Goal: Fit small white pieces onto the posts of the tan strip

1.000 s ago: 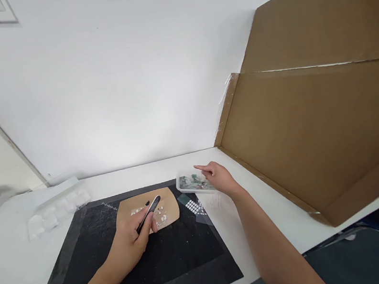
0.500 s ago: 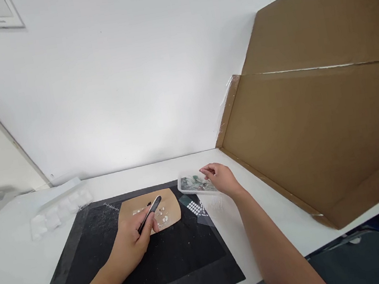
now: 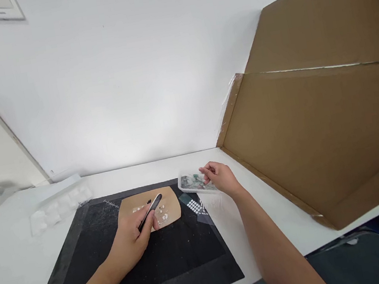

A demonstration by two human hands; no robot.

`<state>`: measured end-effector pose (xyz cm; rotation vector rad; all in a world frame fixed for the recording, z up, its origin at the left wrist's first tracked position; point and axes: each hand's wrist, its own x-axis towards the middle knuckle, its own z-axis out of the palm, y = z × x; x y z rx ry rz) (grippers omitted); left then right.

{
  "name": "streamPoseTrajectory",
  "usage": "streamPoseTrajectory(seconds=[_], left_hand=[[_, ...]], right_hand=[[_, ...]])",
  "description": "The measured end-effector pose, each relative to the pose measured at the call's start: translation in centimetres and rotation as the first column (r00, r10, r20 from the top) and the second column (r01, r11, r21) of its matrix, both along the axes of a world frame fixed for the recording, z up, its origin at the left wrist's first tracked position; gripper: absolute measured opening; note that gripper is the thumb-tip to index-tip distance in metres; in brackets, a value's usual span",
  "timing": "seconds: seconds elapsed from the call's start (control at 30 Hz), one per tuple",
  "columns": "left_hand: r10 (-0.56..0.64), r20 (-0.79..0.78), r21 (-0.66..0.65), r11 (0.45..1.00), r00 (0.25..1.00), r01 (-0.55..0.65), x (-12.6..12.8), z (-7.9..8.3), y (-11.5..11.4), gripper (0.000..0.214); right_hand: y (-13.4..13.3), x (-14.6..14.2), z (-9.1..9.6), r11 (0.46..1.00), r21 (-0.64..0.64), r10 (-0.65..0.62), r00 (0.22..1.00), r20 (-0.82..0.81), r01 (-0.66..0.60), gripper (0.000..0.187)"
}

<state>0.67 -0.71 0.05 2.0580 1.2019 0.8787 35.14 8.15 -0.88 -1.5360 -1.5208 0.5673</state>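
Observation:
My left hand (image 3: 134, 233) is closed around a slim black tool (image 3: 154, 204) with a pale edge; I cannot make out its kind. The hand rests over a tan, curved-edged board (image 3: 172, 202) that bears small white pieces (image 3: 164, 217) and a small black bit. My right hand (image 3: 220, 175) has its thumb and fingers pinched together over a clear plastic tray (image 3: 182, 186). Inside the tray lie greenish and clear bits. Whatever the pinched fingertips hold, if anything, is too small to tell.
Beneath the board lies a black mat (image 3: 180, 260) on the white table (image 3: 0, 270). A card with white dots (image 3: 196, 206) is beside the tray. At the left stands a clear compartment box (image 3: 61, 209). A large cardboard sheet (image 3: 320, 139) walls off the right side.
My right hand stays pinched over the tray and has barely shifted. My left hand keeps hold of the black tool in about the same place. The camera view has moved slightly.

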Motion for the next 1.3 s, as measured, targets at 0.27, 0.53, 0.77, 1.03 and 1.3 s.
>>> streamPoseTrajectory(seconds=[0.27, 0.53, 0.77, 1.03, 1.3], left_hand=[[0.0, 0.008, -0.014, 1.0, 1.0, 0.0, 0.1, 0.1, -0.1, 0.039], [0.023, 0.041, -0.065, 0.998, 0.999, -0.02, 0.3, 0.1, -0.2, 0.044], [0.04, 0.074, -0.159, 0.987, 0.996, -0.028, 0.7, 0.5, -0.9, 0.043], [0.098, 0.169, -0.353, 0.935, 0.981, -0.033, 0.9, 0.4, -1.0, 0.047], [0.109, 0.186, -0.335, 0.941, 0.976, -0.042, 0.8, 0.9, -1.1, 0.043]], right_hand=[[0.1, -1.6, 0.2, 0.995, 0.026, 0.102, 0.953, -0.285, -0.098, 0.044], [-2.4, -6.7, 0.9, 0.942, 0.028, 0.323, 0.881, -0.346, -0.334, 0.038], [-6.3, -12.4, 0.5, 0.824, 0.3, 0.487, 0.871, 0.06, -0.481, 0.013], [-6.6, -14.0, -0.2, 0.794, 0.466, 0.172, 0.879, 0.444, -0.391, 0.018], [-6.7, -14.6, -0.3, 0.721, 0.485, 0.158, 0.799, 0.581, -0.495, 0.023]])
